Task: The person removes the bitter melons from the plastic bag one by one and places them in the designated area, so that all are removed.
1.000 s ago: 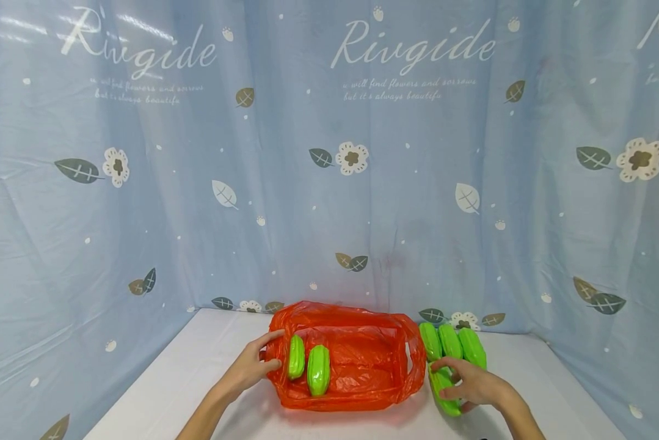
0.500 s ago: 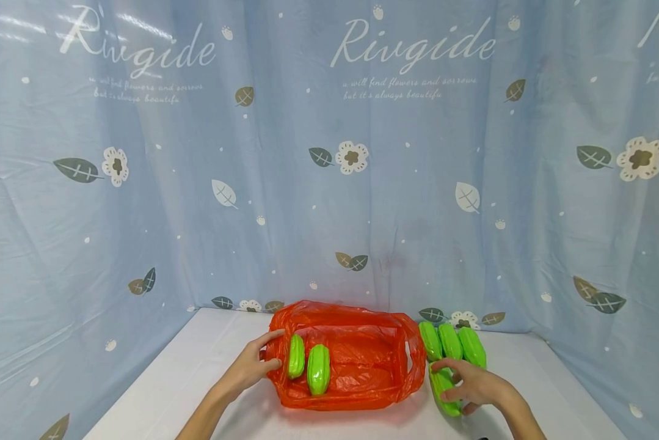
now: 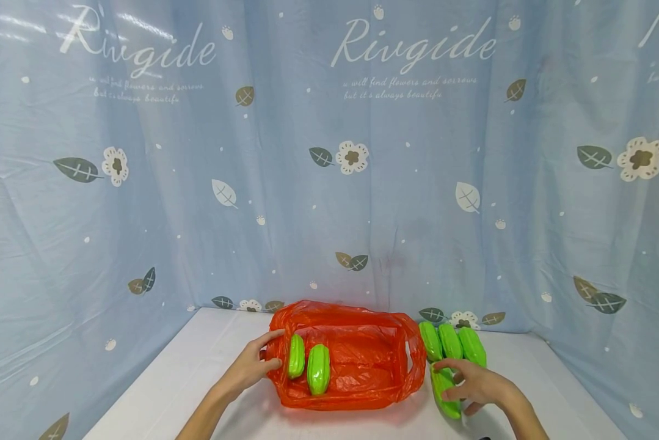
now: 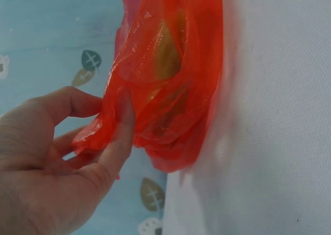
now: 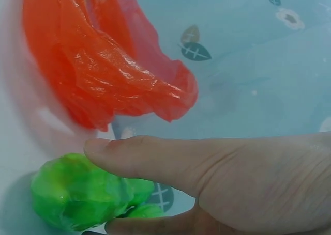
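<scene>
The bag (image 3: 362,373) lies on the worktop (image 3: 189,351), mouth gaping upward, with two pieces (image 3: 319,370) in its left end. The left hand (image 3: 249,365) has its grip pinched on the bag's left edge, thin film gathered between thumb and fingers. The right hand (image 3: 483,386) has its grip bent round the near piece (image 3: 441,380), just beside the bag's right end, thumb over it; how hard it presses cannot be told. Three pieces (image 3: 450,343) lie in a row just behind.

The bag looks very light and limp: thin, crinkled plastic that should sag wherever nothing supports it and tear if pulled sharply. It is best taken by bunched film at the rim, or by the handle (image 3: 417,362) at its right end. The green pieces look glossy, so probably a little slippery; their weight and firmness cannot be judged. Their ridged, elongated shape suits a hold across the middle, thumb on one long side, fingers on the other.
</scene>
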`<state>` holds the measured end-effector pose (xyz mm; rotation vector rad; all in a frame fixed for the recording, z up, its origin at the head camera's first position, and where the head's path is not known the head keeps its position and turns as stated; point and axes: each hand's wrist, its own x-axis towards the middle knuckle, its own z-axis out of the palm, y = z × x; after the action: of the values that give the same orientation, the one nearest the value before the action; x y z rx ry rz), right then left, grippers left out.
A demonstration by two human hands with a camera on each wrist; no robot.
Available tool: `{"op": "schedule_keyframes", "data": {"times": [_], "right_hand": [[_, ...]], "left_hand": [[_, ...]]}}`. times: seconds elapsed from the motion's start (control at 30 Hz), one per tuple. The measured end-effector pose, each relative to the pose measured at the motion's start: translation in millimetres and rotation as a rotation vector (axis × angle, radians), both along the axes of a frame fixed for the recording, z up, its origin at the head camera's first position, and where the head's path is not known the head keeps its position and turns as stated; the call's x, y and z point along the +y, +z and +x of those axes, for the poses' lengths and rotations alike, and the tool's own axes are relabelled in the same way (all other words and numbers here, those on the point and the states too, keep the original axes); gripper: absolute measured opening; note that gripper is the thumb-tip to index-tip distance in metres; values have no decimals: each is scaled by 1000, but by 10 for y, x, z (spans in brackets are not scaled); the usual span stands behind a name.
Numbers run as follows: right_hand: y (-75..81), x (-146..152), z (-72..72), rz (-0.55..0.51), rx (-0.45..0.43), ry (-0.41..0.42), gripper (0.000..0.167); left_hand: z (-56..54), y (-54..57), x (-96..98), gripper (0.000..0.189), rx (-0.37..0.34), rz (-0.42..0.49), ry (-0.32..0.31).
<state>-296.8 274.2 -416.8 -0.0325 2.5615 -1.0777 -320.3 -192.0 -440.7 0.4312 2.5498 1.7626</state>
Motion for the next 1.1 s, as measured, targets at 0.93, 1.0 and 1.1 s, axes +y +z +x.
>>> {"op": "schedule_keyframes", "data": {"times": [0.93,1.0,1.1], "right_hand": [[163,7,70,98,127,17,59],[183,0,79,110,141,16,58],[213,-16,92,123,160,12,58]], "left_hand": [[3,6,-5,64,-9,6,-5],[2,5,-6,65,-9,8,-7],[1,1,-7,65,-9,14,-10]]}}
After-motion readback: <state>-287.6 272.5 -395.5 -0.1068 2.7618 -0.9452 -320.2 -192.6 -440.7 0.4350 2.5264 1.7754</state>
